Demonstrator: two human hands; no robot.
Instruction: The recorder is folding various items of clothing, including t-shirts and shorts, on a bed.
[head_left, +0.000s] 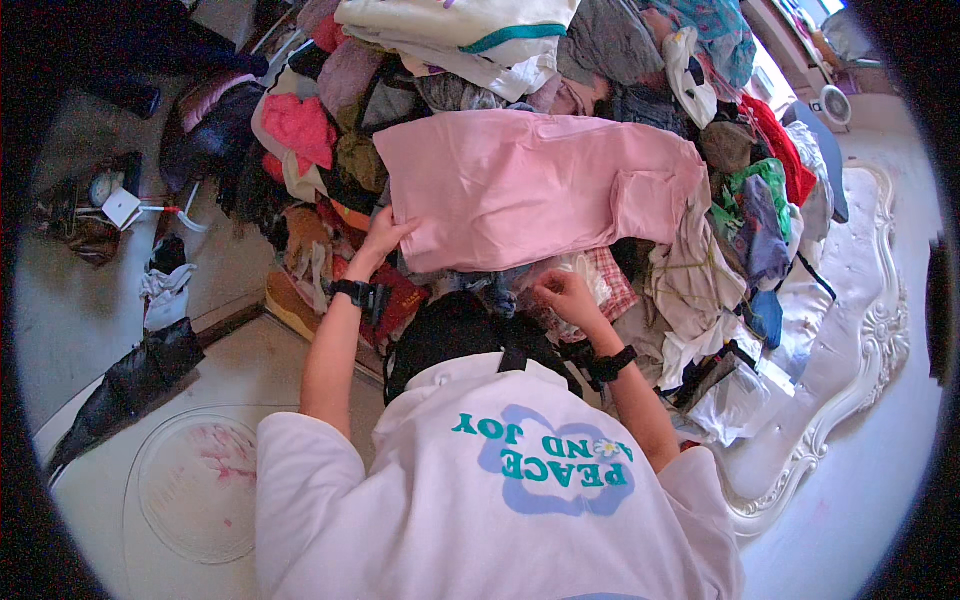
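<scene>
A pink garment (495, 187) lies spread and partly folded across a heap of clothes, with a folded flap at its right end. My left hand (390, 236) grips its lower left edge, thumb on top and the other fingers hidden by the cloth. My right hand (566, 296) hovers just below the garment's lower edge, fingers curled inward. Whether anything is between those fingertips cannot be made out. Around the right hand lie a clear plastic bag (551, 319) and a red-and-white checked cloth (609, 281). Dark wristbands are on both wrists.
Folded white clothing (457, 26) is stacked beyond the pink garment. A bright pink fuzzy cloth (300, 129) sits on the heap's left. At right stands a white tufted headboard (847, 300) with a carved frame. A black item (131, 390) lies at left, and a small white fan (832, 105) stands far right.
</scene>
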